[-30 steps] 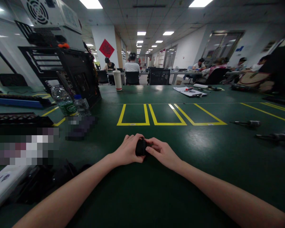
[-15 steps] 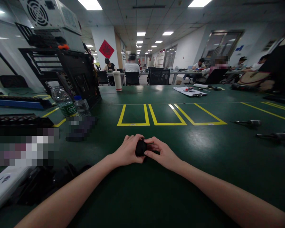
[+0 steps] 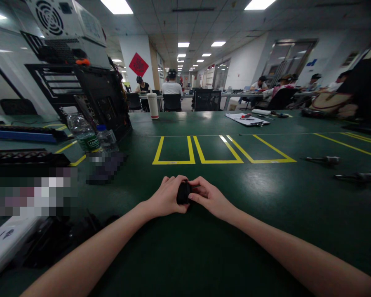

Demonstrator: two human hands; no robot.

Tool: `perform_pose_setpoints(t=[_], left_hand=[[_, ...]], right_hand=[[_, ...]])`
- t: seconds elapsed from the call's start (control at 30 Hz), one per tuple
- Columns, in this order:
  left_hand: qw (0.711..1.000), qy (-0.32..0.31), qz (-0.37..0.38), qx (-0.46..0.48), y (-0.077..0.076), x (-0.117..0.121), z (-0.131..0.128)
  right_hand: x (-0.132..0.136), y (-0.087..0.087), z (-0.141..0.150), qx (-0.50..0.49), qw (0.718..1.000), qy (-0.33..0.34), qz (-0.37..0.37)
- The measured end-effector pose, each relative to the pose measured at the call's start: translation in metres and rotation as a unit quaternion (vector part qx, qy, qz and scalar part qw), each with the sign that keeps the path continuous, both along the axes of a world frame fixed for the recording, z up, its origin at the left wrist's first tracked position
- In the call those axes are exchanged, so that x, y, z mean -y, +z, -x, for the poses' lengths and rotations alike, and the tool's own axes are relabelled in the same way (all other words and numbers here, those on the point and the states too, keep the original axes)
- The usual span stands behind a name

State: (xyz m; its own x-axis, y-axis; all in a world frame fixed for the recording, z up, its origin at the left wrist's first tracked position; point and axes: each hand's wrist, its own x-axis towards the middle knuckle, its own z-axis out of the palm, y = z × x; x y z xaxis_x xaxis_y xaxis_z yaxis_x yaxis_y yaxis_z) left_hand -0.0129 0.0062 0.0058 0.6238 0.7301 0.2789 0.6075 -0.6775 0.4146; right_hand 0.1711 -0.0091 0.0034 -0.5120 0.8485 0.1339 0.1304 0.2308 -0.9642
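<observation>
A small, dark, rounded object is between my hands, low over the green table; its exact kind cannot be made out. My left hand wraps round its left side, thumb below and fingers over the top. From the right, my right hand pinches the object's right edge with thumb and fingertips. The fingers hide much of its surface. Beyond the hands, yellow tape outlines mark the tabletop.
To the left stand plastic bottles and an open computer case. Two dark screwdriver-like tools lie at right. A white cup and a clipboard are farther back. Several people sit at distant desks.
Fingers of my right hand have shifted very slightly at the dark object's edge. My left hand keeps its hold, and the rest looks the same.
</observation>
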Motion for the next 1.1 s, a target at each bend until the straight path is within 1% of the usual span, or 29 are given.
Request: perform_pose_setpoints(t=[0.17,0.37,0.5,0.63,0.73,0.8,0.93,1.1], left_hand=[[1.0,-0.004,-0.006,0.002,-0.0003,0.0004,0.0005],[1.0,-0.003,-0.008,0.001,-0.0012,0.0006,0.0002],[1.0,-0.007,0.001,0.001,0.0012,0.0016,0.0009],[1.0,-0.009,0.007,-0.001,0.0031,0.002,0.0018],[1.0,-0.004,0.004,0.0,0.0013,0.0009,0.0013],[1.0,0.002,-0.002,0.001,-0.0005,-0.0001,0.0006],[1.0,0.001,-0.002,0.001,-0.0015,-0.0006,-0.0001],[1.0,0.0,0.007,0.001,0.0015,0.0005,0.0005]], right_hand=[[-0.0006,-0.0029,-0.0013,0.003,1.0,0.005,-0.012],[0.0012,0.001,-0.0008,-0.009,1.0,-0.002,0.012],[0.0017,0.0023,0.0002,0.012,1.0,-0.014,0.016],[0.0025,0.0001,-0.0006,0.02,1.0,0.002,-0.001],[0.0032,-0.0024,-0.0018,0.026,0.999,0.002,-0.037],[0.0032,-0.0033,-0.0019,0.023,0.999,0.005,-0.045],[0.0018,-0.0014,-0.0003,-0.002,1.0,0.003,-0.009],[0.0019,0.0026,0.0001,0.022,0.999,-0.023,0.005]])
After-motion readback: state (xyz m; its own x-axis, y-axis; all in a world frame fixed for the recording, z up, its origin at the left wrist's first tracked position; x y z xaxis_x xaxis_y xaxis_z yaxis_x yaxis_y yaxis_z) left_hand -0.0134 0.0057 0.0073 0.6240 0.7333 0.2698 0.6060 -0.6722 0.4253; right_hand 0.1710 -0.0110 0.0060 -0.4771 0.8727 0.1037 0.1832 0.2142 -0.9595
